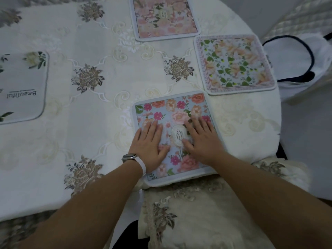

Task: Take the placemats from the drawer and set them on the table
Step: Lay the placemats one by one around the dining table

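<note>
- Left mat (23, 87): lay flat at the left edge of the surface (89, 141), well apart from the others.
- Left hand (149, 141): released, fingers straight, palm pressing on the near mat (179, 108).
- Right hand (201, 139): likewise flat on the same mat.
- Near mat: its near edge sat at the rim. Probably best smoothed and pushed inward evenly with both palms.
- Far mat (165, 17), right mat (235, 63): laid flat. The right mat's corner lay just beside the near mat, limiting travel.
- Bag (294, 58): off the surface, no obstruction.
</note>
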